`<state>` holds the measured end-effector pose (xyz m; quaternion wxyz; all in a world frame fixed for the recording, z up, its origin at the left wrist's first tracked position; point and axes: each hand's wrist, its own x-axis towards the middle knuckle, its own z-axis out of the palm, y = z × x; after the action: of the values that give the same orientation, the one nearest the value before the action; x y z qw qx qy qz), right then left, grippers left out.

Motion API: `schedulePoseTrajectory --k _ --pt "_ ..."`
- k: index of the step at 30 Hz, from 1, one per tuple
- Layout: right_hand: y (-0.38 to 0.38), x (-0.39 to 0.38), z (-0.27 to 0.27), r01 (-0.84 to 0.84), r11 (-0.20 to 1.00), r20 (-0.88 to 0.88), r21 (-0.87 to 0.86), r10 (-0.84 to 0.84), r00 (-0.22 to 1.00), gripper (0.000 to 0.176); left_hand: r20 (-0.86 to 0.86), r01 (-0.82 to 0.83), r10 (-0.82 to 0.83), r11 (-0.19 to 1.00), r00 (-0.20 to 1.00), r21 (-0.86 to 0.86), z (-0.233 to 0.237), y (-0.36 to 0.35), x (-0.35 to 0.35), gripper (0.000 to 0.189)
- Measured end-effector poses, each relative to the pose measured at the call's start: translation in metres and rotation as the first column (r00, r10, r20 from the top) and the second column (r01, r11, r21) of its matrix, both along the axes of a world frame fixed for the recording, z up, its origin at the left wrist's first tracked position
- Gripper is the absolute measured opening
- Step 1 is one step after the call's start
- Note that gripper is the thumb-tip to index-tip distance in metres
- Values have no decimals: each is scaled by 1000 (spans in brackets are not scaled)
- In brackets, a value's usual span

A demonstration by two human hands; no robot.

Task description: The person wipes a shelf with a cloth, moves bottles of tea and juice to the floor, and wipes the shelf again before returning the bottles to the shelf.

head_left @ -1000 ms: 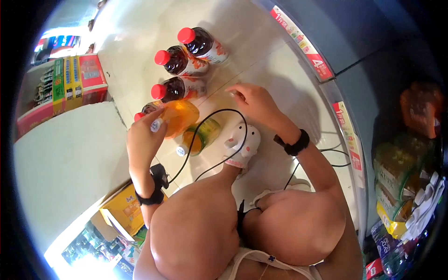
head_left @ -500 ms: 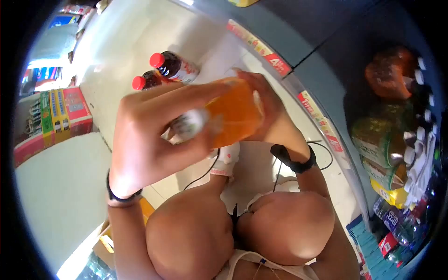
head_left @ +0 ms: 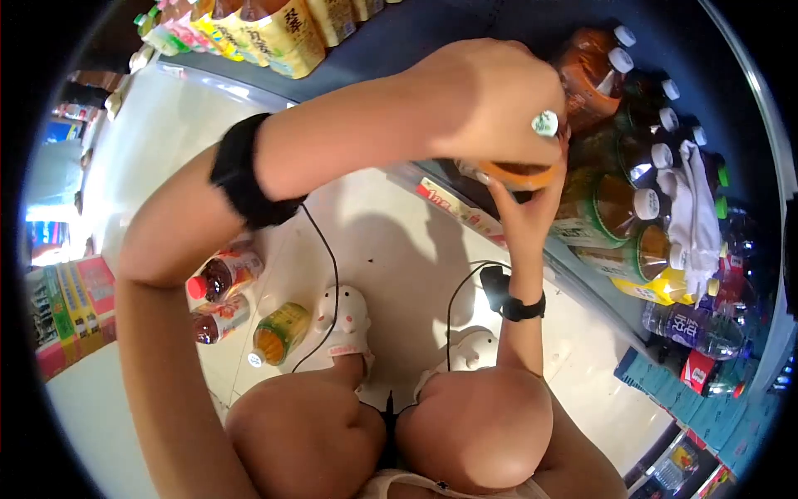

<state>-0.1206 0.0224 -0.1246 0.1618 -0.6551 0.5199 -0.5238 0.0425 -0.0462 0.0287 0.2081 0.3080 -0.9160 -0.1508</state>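
An orange bottle [head_left: 525, 176] is held between my two hands at the shelf's front edge, mostly hidden by them. My left hand [head_left: 499, 104] reaches across from the left and wraps over it from above, with a white cap [head_left: 544, 124] showing beside its fingers. Below, my right hand [head_left: 532, 208] has its fingers closed on the bottle's side. Another orange bottle [head_left: 590, 75] lies on the shelf just right of my hands. Beneath that one are green-labelled tea bottles [head_left: 594, 204].
Two red-capped bottles [head_left: 233, 274] and a green-labelled bottle [head_left: 283, 331] lie on the floor at left. A white cloth [head_left: 692, 220] hangs over bottles on the right. Yellow-labelled bottles [head_left: 291, 37] stand at the upper left. Black cables cross near white slippers [head_left: 345, 312].
Both hands have moved with the orange bottle from above the floor to the shelf, up and to the right. The view has shifted, and the green-labelled floor bottle now shows.
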Motion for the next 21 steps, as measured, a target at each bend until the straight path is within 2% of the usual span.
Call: schedulePoseTrajectory --k 2,5,8,10,12,13,16,17,20,21 --pt "-1 -1 -10 67 996 -17 -51 -68 998 92 -50 24 -25 1000 998 -19 -15 -16 -14 30" --pt "3 7 -8 272 932 -209 -241 -323 923 84 -178 64 -71 997 981 -47 -34 -36 -33 31" --pt "7 18 -5 221 895 -334 -387 -360 871 78 -215 69 -86 994 973 -83 -41 -34 -54 32" --pt "11 20 -7 220 903 -390 -368 -365 846 59 -239 70 -75 997 968 -30 -44 -37 -54 33" --pt "19 19 -5 181 919 -502 -351 -347 792 48 -265 78 -67 996 962 32 -50 -38 -54 36" --pt "22 21 -7 177 917 -493 -358 -346 798 41 -280 144 -90 974 956 176 -51 -39 -49 47" --pt "32 19 -12 113 930 -514 -351 -292 806 43 -374 -54 21 996 927 -77 -79 -24 -33 56" --pt "31 19 -7 82 919 -453 -386 -266 851 46 -265 -84 110 990 958 111 -82 -18 -23 67" --pt "39 19 -25 111 994 -421 18 -93 902 47 -352 -127 184 976 918 177 -116 -7 -12 75" --pt "37 19 -26 119 992 -493 41 -83 866 49 -296 -139 243 933 924 331 -125 0 -8 84"
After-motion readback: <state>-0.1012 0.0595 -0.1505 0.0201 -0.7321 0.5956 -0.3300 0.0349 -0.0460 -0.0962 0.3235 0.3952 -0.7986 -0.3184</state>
